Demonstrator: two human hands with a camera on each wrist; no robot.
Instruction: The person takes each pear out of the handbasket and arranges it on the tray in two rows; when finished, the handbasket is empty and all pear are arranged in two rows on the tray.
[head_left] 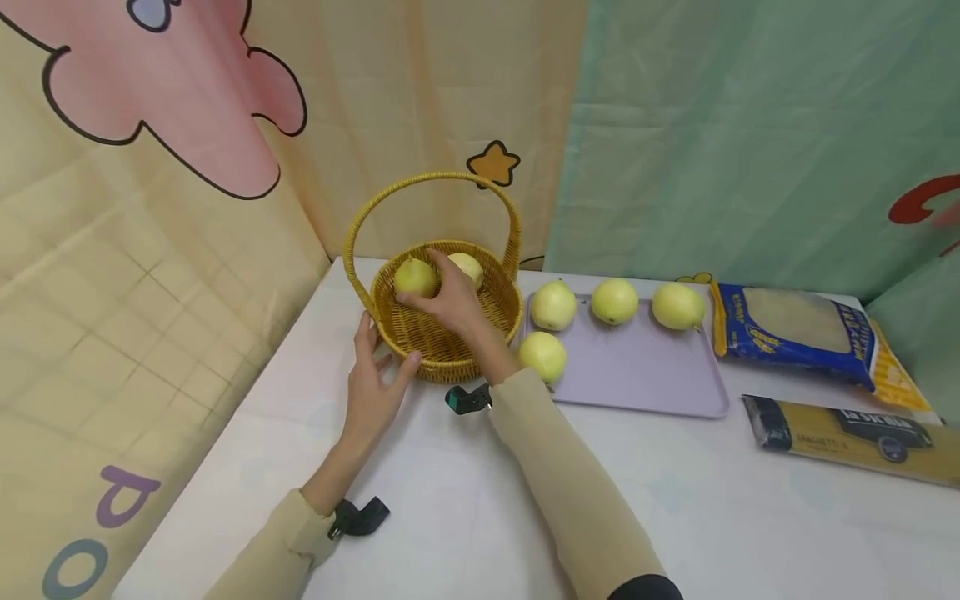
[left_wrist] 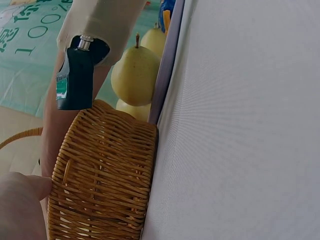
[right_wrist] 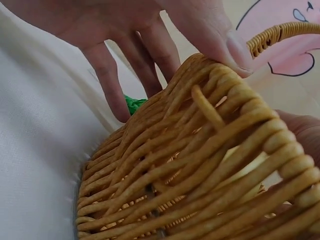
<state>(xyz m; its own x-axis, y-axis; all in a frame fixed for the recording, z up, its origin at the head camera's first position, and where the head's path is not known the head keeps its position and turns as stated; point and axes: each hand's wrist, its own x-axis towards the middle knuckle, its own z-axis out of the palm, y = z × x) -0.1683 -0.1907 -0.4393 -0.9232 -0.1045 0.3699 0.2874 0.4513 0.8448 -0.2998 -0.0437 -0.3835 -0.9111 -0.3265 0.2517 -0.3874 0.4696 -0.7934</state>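
Observation:
A yellow wicker basket (head_left: 468,369) with a tall hoop handle stands at the back left of the white table. My left hand (head_left: 372,393) holds its near left side from outside; in the right wrist view the thumb (right_wrist: 237,52) lies on the rim while the fingers reach down past the wall. Inside the basket, my right hand (head_left: 455,300) has thumb and forefinger around a yellow-green pear (head_left: 413,279). Another pear (head_left: 467,267) sits to its right, partly behind that hand. The left wrist view shows the woven wall (left_wrist: 107,170) under the right forearm.
Right of the basket lies a lilac tray (head_left: 637,383) with several pears (head_left: 615,302) along its back and left edges. Farther right are a blue bag (head_left: 802,329), a yellow packet (head_left: 900,371) and a spaghetti pack (head_left: 855,442). Curtains (head_left: 735,125) hang behind the table.

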